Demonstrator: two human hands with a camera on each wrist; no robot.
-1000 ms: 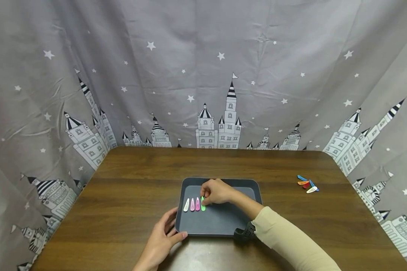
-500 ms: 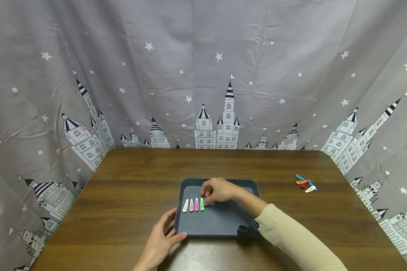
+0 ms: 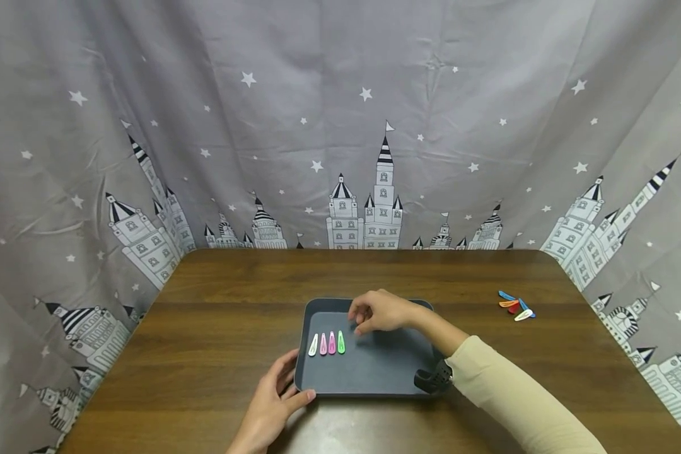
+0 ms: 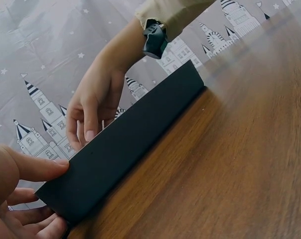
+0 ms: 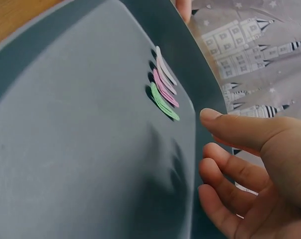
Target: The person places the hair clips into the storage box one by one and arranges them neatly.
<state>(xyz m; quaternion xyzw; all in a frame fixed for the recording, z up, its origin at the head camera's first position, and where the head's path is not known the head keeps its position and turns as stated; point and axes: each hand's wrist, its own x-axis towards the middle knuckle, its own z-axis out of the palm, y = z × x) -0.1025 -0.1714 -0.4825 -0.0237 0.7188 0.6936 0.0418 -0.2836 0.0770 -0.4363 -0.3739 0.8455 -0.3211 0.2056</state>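
Observation:
In the head view a dark grey tray (image 3: 369,378) lies on the wooden table. Four-sided and shallow, it bears a short row of snap hair clips at its left: a white hair clip (image 3: 313,345), two pink ones, and a green hair clip (image 3: 342,342) at the row's right end. My left hand (image 3: 269,400) grips the tray's near left corner, the thumb on the front wall and fingers round the side. Above the tray, right of the green clip, hovers my right hand (image 3: 383,312); its fingers are loosely bent and hold nothing, as the right wrist view confirms.
On the table's right side lies a loose pile of hair clips, among them an orange hair clip (image 3: 508,304), a white one (image 3: 524,315), blue ones and a red one. A grey curtain (image 3: 295,126) with castles hangs behind the table (image 3: 232,302).
My right hand has let go of the green hair clip and moved up and to the right. The clip stays in the row. My left hand keeps its grip on the tray.

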